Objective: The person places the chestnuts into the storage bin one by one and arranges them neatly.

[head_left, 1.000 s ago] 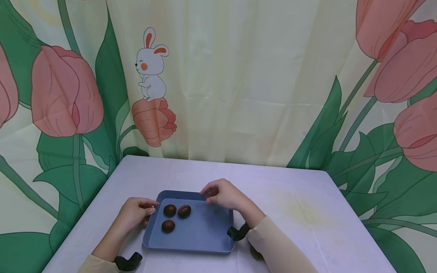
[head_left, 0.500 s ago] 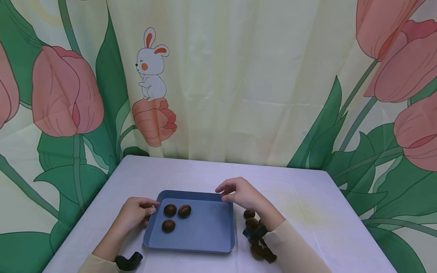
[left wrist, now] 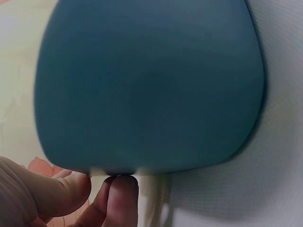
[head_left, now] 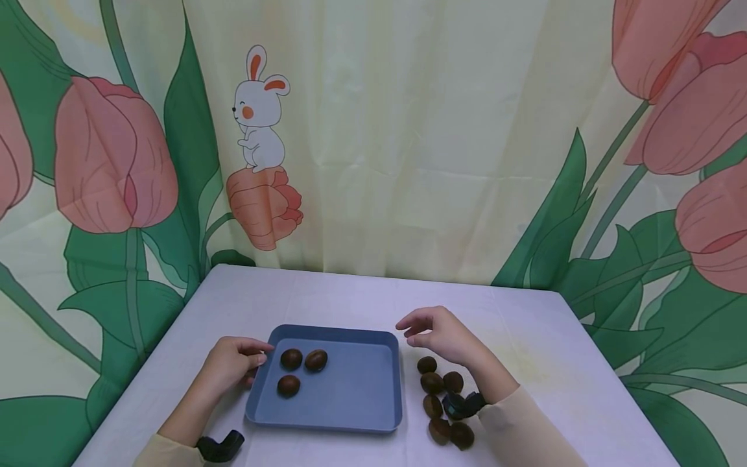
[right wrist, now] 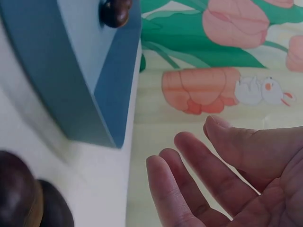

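A shallow blue-grey rectangular tray (head_left: 356, 395) lies on the table, with 3 glossy brown chestnuts (head_left: 288, 386) grouped in its left half. My left hand (head_left: 229, 364) holds the tray's left side, thumb and fingertips right at the rim. In the left wrist view, the tray (left wrist: 151, 90) fills most of the picture above the fingertips (left wrist: 122, 194). Beyond the tray's far right corner hovers my right hand (head_left: 440, 334), fingers loosely bent and nothing between them. The right wrist view shows this hand (right wrist: 227, 184) with thumb and fingers apart, beside the tray's wall (right wrist: 52, 71).
Several more chestnuts (head_left: 432, 383) lie in a cluster on the white-covered table (head_left: 560, 389), right of the tray and under the right wrist. Behind the table hangs a curtain (head_left: 397, 143) printed with tulips and a rabbit. Dark camera mounts (head_left: 220, 447) sit at the wrists.
My right hand has moved right, from over the tray to past its far right corner, uncovering the cluster of chestnuts. The left hand, the tray and its chestnuts have stayed in place.
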{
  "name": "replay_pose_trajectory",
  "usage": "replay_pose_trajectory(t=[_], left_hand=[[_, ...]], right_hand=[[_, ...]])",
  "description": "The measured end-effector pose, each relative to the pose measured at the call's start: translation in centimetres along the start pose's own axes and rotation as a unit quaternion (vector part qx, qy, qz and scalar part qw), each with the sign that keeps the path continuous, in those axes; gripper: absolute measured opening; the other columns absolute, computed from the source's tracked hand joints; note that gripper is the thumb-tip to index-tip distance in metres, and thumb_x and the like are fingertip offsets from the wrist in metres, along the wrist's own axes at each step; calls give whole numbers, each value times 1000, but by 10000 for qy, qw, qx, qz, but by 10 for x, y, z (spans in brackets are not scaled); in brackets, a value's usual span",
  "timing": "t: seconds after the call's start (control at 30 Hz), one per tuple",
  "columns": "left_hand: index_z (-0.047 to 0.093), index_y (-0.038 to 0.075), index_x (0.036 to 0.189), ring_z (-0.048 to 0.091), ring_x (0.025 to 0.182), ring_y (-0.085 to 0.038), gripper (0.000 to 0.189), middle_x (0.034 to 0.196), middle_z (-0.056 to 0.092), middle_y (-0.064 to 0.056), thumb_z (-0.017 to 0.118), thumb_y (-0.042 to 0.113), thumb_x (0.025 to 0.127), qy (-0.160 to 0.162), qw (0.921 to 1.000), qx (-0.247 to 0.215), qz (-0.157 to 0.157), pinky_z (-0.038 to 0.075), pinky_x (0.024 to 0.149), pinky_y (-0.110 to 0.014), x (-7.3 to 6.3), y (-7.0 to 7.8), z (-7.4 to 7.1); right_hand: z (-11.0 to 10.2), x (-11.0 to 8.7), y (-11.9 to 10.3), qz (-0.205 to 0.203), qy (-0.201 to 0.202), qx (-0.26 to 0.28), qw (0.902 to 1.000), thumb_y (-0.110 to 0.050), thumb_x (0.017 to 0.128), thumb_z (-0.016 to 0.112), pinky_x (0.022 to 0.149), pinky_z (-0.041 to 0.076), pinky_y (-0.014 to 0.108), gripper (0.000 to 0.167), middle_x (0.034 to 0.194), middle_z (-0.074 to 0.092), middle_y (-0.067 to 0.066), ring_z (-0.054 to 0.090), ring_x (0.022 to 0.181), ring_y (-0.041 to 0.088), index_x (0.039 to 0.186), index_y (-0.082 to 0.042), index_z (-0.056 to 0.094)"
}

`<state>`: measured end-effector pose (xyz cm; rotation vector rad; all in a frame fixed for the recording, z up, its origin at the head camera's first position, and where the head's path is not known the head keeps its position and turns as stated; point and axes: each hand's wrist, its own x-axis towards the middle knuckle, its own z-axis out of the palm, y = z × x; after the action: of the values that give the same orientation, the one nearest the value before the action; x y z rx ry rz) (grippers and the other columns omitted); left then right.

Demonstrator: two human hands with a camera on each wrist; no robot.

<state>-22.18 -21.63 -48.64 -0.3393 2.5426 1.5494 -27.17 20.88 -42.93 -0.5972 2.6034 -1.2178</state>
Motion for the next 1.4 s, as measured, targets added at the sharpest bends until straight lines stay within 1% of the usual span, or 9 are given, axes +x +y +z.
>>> replay_pose_trajectory(t=[0.13,0.27,0.33,0.43,0.53,0.8,0.97,1.17,1.4], left_hand=[[81,3,121,63,77,-20,24,113,75,-15,70,-1,99,-2,10000,12,-3,57,61,-33,0,0,0],[81,3,121,63,78,-20,24,114,75,-16,70,-1,99,3,10000,28,-21,57,62,-33,0,-1,0],[81,4,121,63,79,-20,24,115,75,-16,70,0,99,3,10000,35,-14,57,62,-33,0,0,0],[80,4,121,63,80,-20,24,116,75,-17,70,0,99,0,10000,45,3,57,62,-33,0,0,0],[80,3,121,63,80,-20,25,115,75,-16,70,-1,99,4,10000,40,24,57,62,-33,-1,0,0],[80,3,121,63,79,-20,24,115,75,-17,70,0,99,-25,10000,5,24,57,62,-33,0,1,0],[80,3,122,63,80,-20,25,115,75,-16,70,-1,99,-26,10000,5,25,57,62,-33,0,1,0],[80,3,121,64,80,-20,25,118,75,-18,70,-1,99,-16,10000,23,56,57,62,-33,0,0,0],[81,4,121,64,81,-20,25,121,74,-19,71,-1,99,-11,10000,49,26,57,62,-33,-1,0,0]], right_hand=[[-4,-6,8,118,16,82,9999,-3,96,74,93,63,43,25,119,80,13,76,106,22,119,-14,81],[-6,-11,15,396,73,71,9992,-4,98,73,95,63,45,24,121,78,16,74,107,22,119,-14,81],[-7,-13,18,487,108,40,9987,-4,98,73,95,63,45,24,121,78,16,74,106,22,119,-12,80],[-9,-16,24,495,120,-5,9987,-2,97,73,94,63,45,24,120,78,18,75,107,23,120,-6,79],[-9,-18,30,534,125,-20,9985,-1,96,73,94,64,45,24,120,78,18,75,107,24,120,-4,78],[-9,-22,46,767,112,-53,9970,-1,96,73,94,64,45,24,119,79,14,75,107,24,119,-5,79],[-7,-22,52,806,72,-20,9967,-1,95,74,94,64,44,24,117,79,13,74,106,23,118,-6,79],[-4,-25,56,746,-127,136,9970,3,93,75,91,64,43,27,115,79,14,75,103,24,119,-2,77],[0,-25,59,796,-242,125,9965,4,92,77,88,65,41,27,111,79,9,73,98,22,117,-5,78]])
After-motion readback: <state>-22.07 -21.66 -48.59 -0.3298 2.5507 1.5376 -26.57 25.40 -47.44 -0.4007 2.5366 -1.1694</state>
